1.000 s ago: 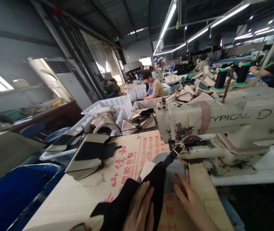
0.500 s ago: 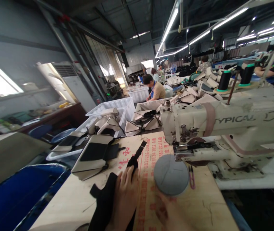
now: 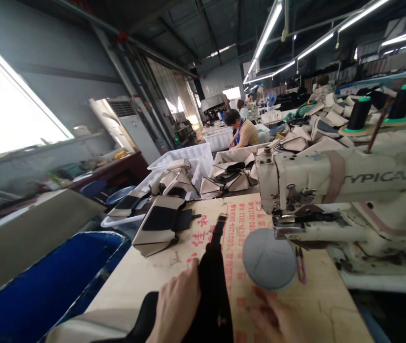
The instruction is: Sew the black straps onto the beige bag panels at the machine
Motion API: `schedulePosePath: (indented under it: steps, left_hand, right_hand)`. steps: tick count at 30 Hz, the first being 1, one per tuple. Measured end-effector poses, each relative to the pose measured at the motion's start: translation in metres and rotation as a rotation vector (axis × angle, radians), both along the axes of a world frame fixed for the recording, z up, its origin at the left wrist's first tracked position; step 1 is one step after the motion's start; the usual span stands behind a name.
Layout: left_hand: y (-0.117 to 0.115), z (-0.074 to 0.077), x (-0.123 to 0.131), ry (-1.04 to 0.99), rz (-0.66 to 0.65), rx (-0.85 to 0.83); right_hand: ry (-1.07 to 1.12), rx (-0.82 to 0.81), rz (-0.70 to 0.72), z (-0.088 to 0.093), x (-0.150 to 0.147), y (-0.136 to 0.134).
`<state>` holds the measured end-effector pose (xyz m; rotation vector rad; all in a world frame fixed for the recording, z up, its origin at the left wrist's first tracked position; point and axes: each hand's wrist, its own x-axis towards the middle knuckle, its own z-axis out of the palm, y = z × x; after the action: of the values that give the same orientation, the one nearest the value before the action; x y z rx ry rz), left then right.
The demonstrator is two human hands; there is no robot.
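My left hand is closed on a black fabric piece, low in the middle of the view. This piece tapers into a strap with a buckle at its far end, lying over the red print on the table. A pale panel lies at the lower left, partly cut off by the frame. Just below a grey round disc is my right hand, smeared by motion, so I cannot tell how its fingers are set. Pink-handled thread snips lie to the right of the disc.
A sewing machine stands at the right of the wooden table. One beige and black bag piece lies at its far left corner. White bins with more pieces stand beyond, a blue-lined bin at left. A person sits farther back.
The view has swung left, so things sit farther right. My left hand has drawn nearer with the black fabric piece, whose wide part now lies to the hand's right. My right hand stays near the disc.
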<state>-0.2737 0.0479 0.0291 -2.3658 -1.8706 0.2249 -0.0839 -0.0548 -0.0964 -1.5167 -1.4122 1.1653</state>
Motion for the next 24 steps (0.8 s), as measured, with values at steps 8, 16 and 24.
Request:
schedulePosePath:
  steps: [8, 16, 24]
  left_hand:
    - [-0.051, -0.027, 0.082, -0.388, -0.34, -0.35]
    - [-0.005, -0.024, 0.097, -1.009, -0.205, -0.534]
    - [0.083, -0.082, 0.172, -0.853, -0.227, -0.319]
  right_hand:
    - [-0.177, 0.211, -0.041, 0.048, 0.073, 0.007]
    - [-0.327, 0.189, 0.011, 0.054, 0.083, 0.005]
    - [-0.519, 0.226, 0.123, 0.068, 0.087, 0.014]
